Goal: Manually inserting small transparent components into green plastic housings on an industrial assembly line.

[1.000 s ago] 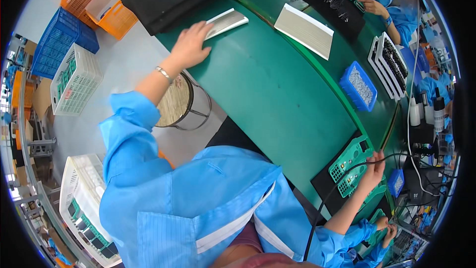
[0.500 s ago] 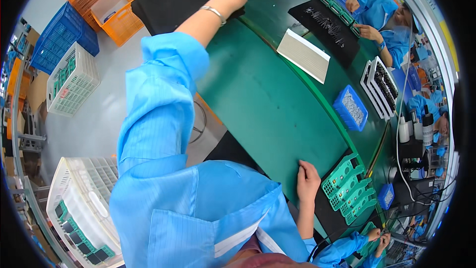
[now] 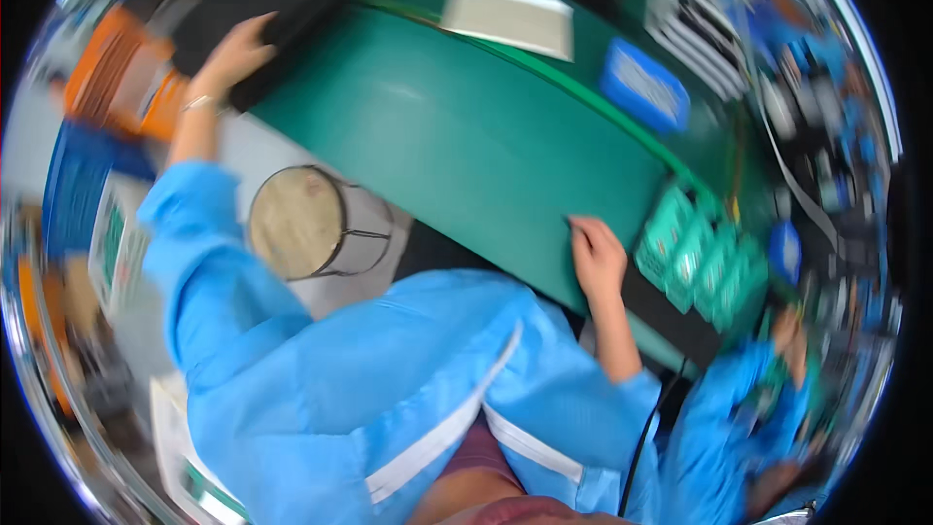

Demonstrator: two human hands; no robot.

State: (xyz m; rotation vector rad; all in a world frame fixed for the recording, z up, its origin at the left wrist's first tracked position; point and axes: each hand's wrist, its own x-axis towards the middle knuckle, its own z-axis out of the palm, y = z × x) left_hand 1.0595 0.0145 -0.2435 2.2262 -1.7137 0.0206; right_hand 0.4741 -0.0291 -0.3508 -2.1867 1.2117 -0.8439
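My left hand [image 3: 236,56] is over the black mat [image 3: 282,15] at the far left end of the green table. Its thumb and fingers are apart with nothing visible between them; blur hides whether it touches the mat. My right hand [image 3: 596,258] rests at the table's near edge, its fingers loosely curled and no object showing in them. Just right of it, several green plastic frames [image 3: 695,258] sit in a row on a dark mat [image 3: 671,316].
Across the green table [image 3: 437,126] are a pale flat panel [image 3: 510,19], a blue bin [image 3: 644,86] of small parts and stacked white trays [image 3: 695,34]. A round stool [image 3: 296,222] stands by the near edge. Orange crates [image 3: 121,78] are at left; a co-worker's blue sleeve [image 3: 724,408] is at lower right.
My left hand has come away from the white object at the far side and moved left and nearer, over the black mat. The view has turned; my right hand stays by the table edge.
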